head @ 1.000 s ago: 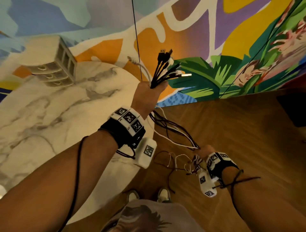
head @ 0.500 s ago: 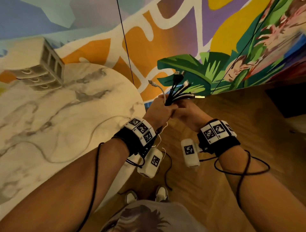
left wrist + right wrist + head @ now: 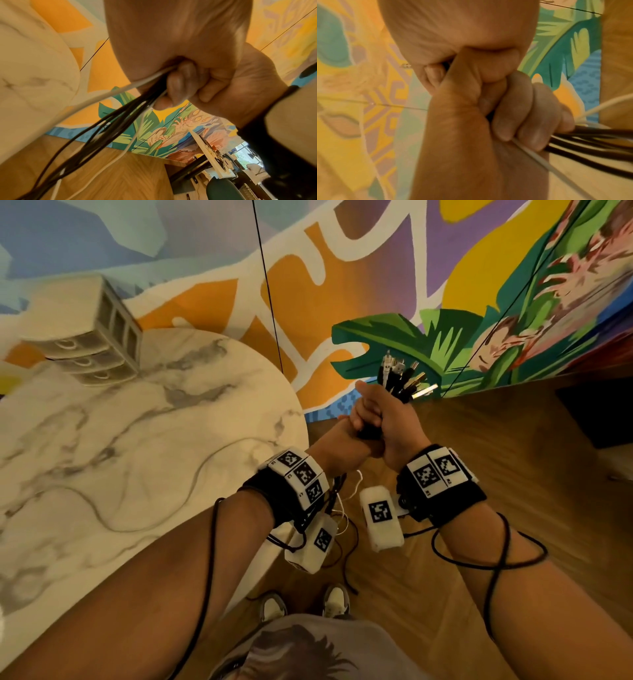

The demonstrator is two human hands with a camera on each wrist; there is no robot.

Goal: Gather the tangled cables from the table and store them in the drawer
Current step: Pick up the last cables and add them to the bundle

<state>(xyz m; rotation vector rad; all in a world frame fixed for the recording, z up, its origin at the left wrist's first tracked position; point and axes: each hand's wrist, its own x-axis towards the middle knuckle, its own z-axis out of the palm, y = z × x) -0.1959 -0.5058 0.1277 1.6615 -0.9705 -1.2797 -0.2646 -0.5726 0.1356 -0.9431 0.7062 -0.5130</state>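
A bundle of black and white cables [image 3: 400,376] stands upright off the table's right edge, its plugs fanning out on top. My left hand [image 3: 337,441] grips the bundle low down. Just above it my right hand [image 3: 380,419] wraps round the same bundle, pressed against the left one. In the left wrist view the cables [image 3: 109,125] run out of the closed fists and hang towards the floor. The right wrist view shows fingers [image 3: 518,116] curled round the black cables [image 3: 594,140]. A small grey drawer unit [image 3: 85,350] with three shut drawers sits at the table's far left.
The round marble table [image 3: 137,457] fills the left. A painted mural wall [image 3: 445,285] stands behind, with a thin black wire [image 3: 267,285] running down it. Wooden floor [image 3: 513,440] lies to the right, and a dark box [image 3: 599,416] sits at the far right edge.
My right hand rose from the loose cable ends near the floor and closed round the bundle above my left hand. The bundle came lower and to the right.
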